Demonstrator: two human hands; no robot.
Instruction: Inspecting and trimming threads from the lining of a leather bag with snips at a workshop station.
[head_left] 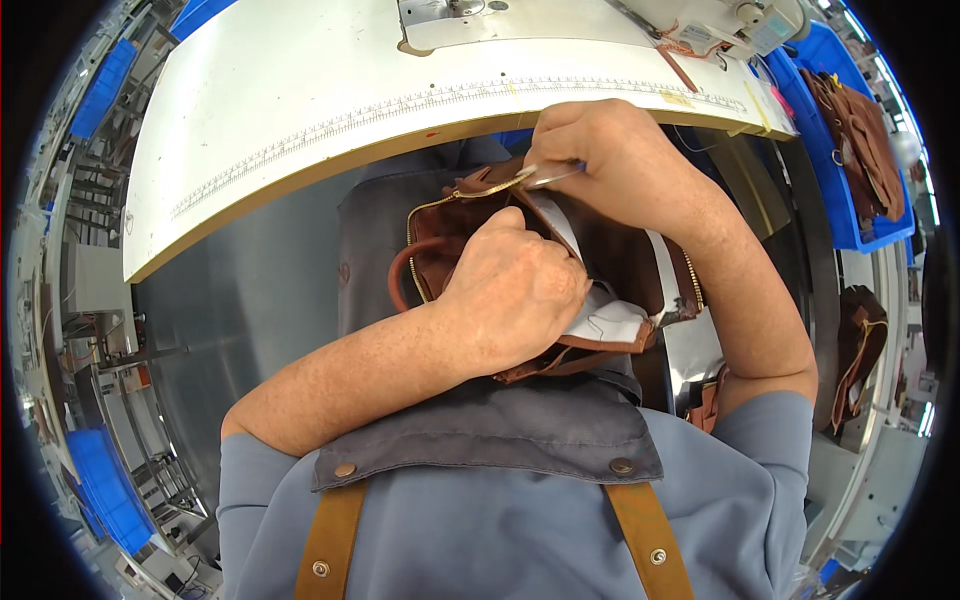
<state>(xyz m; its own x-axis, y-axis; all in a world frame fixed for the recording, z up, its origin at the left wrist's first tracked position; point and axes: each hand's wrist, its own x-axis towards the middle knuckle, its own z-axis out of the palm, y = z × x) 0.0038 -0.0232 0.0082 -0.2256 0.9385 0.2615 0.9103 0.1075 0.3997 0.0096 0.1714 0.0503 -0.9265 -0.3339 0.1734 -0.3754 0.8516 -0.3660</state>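
Brown bag (pixel 620 250) is lying open on the person's lap, just below the near edge of the white worktop (pixel 330 70). Its gold-toothed zipper (pixel 490 189) is running around the gaping mouth, and white lining (pixel 615 325) is showing inside and spilling toward the person. A rounded brown handle (pixel 397 275) is curving out on the left side.

Right hand (pixel 607 150): reaching over the far rim; fingers are pinching a slim silvery tool (pixel 556 177) right beside the zipper (exact kind hard to make out, being mostly covered by the hand). Left hand (pixel 515 290): resting across the bag's mouth, fingers curling inward, thumb lying uppermost; fingertips are hidden, so cannot tell what they are pinching.

Surroundings: a printed ruler scale (pixel 430 105) is following the worktop's near edge; at far right, a blue bin (pixel 850 235) is holding brown pieces (pixel 862 145).
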